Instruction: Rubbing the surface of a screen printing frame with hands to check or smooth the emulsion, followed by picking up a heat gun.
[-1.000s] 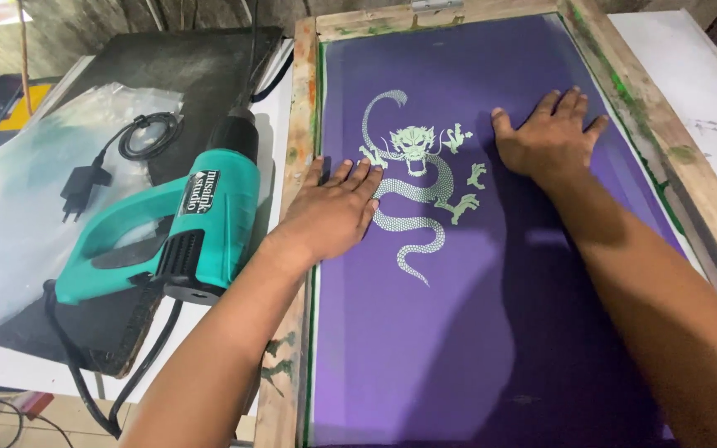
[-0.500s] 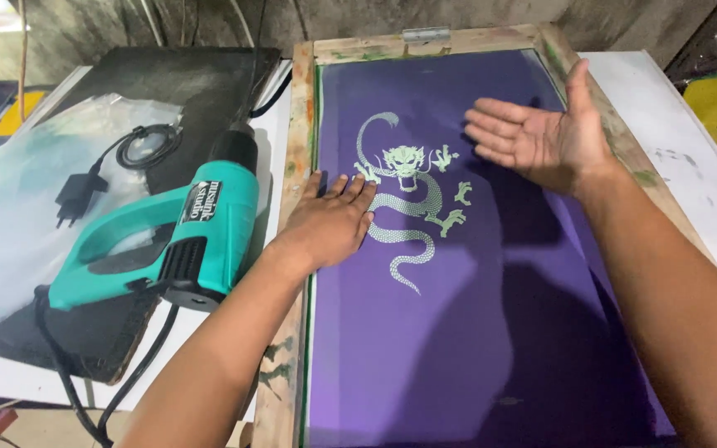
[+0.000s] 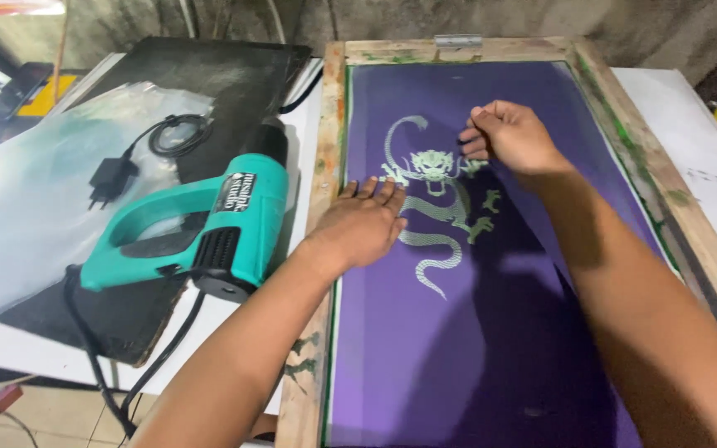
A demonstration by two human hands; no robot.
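Left hand (image 3: 363,224) stays flat on the purple screen (image 3: 491,332); right hand (image 3: 512,137), open-palmed moments ago, now curls loosely, empty, beside the dragon design (image 3: 437,207).

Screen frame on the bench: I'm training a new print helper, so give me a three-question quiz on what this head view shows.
1. True or false: the left hand lies flat on the purple mesh.
2. Which lies left of the wooden frame? A) a teal heat gun B) a squeegee C) a paint can
3. What figure is on the mesh?

Key: 1 true. 2 A. 3 a pale dragon, with the right hand loosely curled over its head.
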